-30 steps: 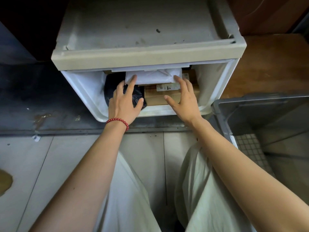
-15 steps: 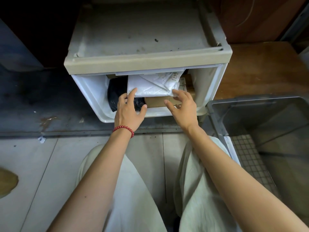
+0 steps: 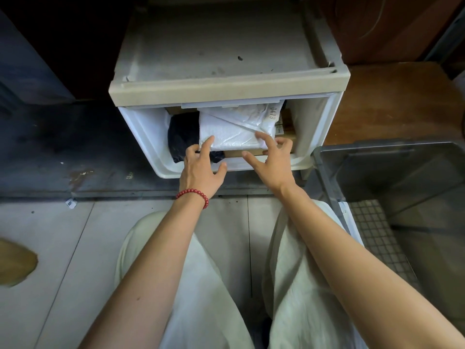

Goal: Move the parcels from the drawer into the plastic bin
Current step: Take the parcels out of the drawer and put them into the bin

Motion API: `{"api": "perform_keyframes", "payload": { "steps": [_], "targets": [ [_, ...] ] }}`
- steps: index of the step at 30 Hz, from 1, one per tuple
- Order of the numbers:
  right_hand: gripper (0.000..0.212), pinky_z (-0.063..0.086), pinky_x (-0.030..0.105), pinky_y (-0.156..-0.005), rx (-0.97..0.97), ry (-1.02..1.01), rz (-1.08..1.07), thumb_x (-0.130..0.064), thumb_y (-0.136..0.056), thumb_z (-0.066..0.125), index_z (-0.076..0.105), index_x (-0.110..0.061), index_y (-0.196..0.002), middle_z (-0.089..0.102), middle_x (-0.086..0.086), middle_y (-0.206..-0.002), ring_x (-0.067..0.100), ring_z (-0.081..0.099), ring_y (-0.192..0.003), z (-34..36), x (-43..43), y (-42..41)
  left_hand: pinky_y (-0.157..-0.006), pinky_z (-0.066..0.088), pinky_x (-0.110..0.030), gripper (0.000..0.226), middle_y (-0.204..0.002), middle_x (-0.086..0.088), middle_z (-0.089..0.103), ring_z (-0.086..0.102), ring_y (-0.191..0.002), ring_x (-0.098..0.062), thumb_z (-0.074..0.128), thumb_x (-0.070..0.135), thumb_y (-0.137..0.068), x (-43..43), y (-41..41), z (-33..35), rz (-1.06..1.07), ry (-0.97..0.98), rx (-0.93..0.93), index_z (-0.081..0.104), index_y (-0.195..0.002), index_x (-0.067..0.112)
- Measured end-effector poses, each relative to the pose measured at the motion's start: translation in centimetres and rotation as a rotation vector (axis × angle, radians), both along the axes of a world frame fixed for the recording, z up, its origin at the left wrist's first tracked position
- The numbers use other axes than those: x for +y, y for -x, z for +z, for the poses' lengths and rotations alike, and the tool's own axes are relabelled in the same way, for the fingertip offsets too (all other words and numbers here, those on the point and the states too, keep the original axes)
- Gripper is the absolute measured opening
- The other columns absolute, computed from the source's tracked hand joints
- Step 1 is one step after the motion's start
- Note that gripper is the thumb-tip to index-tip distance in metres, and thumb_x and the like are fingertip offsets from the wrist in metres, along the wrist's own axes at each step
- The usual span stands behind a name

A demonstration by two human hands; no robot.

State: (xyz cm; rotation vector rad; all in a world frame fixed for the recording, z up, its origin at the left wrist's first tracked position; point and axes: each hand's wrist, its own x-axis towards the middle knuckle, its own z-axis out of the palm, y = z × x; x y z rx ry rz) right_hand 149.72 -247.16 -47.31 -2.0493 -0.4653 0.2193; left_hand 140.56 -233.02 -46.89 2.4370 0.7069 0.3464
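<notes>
- The drawer is pulled open in the upper middle of the frame. There are parcels inside it.
- A white parcel lies on top. Under it is a brown box parcel. A black parcel sits beside them, on the left.
- The left hand is open. Its pointing finger is straight and touches the near left corner of the white parcel. Its thumb sticks out to the side. A red bracelet is on that wrist.
- The right hand is at the near right corner of the white parcel. Its fingers are bent and spread, and the tips touch the parcel. I cannot tell if it has a real hold yet.
- The white parcel is just above both hands in the frame, one hand at each near corner. Its long side runs from left to right.
- The plastic bin is at the right of the frame, just beside the drawer. The right hand is nearer to it than the left hand.
- I think the step now is getting hold of the white parcel. Next it should slide out toward the bottom of the frame, then go right to the bin.
- None of the three parcels has left the drawer, so most of the job is still to do.
- The wrapping looks thin and smooth, so it might slip.
</notes>
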Motion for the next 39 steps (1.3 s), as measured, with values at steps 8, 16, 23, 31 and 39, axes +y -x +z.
{"api": "perform_keyframes", "payload": {
  "steps": [8,16,23,31,39],
  "targets": [
    [0.051,0.046,0.029,-0.061,-0.24,0.143,-0.123,-0.059,-0.09,0.051,0.04,-0.039,-0.136,0.033,0.0,-0.111,0.021,0.053,-0.081,-0.5,1.7,-1.8,-0.081,0.041,-0.027,0.063,-0.135,-0.007,0.032,0.046,-0.117,-0.022,0.059,0.041,-0.089,0.9,-1.1,-0.5,0.055,0.019,-0.089,0.03,-0.145,0.034],
    [0.066,0.039,0.029,-0.064,-0.194,0.151,-0.156,-0.067,-0.088,0.048,0.028,-0.041,-0.146,0.035,-0.002,-0.109,0.019,0.052,-0.082,-1.5,2.8,-3.5,-0.089,0.047,-0.034,0.067,-0.135,-0.004,0.035,0.044,-0.12,-0.022,0.063,0.044,-0.085,2.3,-3.1,-1.1,0.025,-0.021,-0.103,0.032,-0.144,0.033],
    [0.065,0.04,0.03,-0.067,-0.168,0.028,-0.13,-0.061,-0.092,0.048,0.023,-0.042,-0.148,0.04,-0.003,-0.123,0.001,0.045,-0.078,-1.8,2.7,-4.2,-0.094,0.029,-0.02,0.075,-0.139,-0.006,0.039,0.041,-0.126,-0.021,0.071,0.053,-0.076,2.6,-5.0,-1.6,0.058,0.136,-0.128,0.037,-0.14,0.037],
    [0.061,0.035,0.025,-0.081,-0.219,-0.033,-0.158,-0.051,-0.095,0.05,0.027,-0.034,-0.149,0.048,-0.001,-0.136,-0.005,0.037,-0.095,-1.0,1.8,-3.9,-0.096,0.034,-0.027,0.089,-0.139,-0.004,0.044,0.041,-0.128,-0.023,0.072,0.061,-0.069,2.5,-4.5,-1.0,0.083,0.114,-0.115,0.03,-0.143,0.034],
    [0.043,0.048,0.033,-0.08,-0.141,-0.114,-0.176,-0.044,-0.096,0.05,0.039,-0.033,-0.137,0.064,-0.003,-0.108,0.016,0.058,-0.093,-0.1,1.0,-2.2,-0.104,0.034,-0.034,0.1,-0.141,-0.005,0.044,0.042,-0.129,-0.024,0.072,0.065,-0.066,1.6,-1.8,0.2,0.123,0.1,-0.1,0.027,-0.147,0.028]
  ]
}}
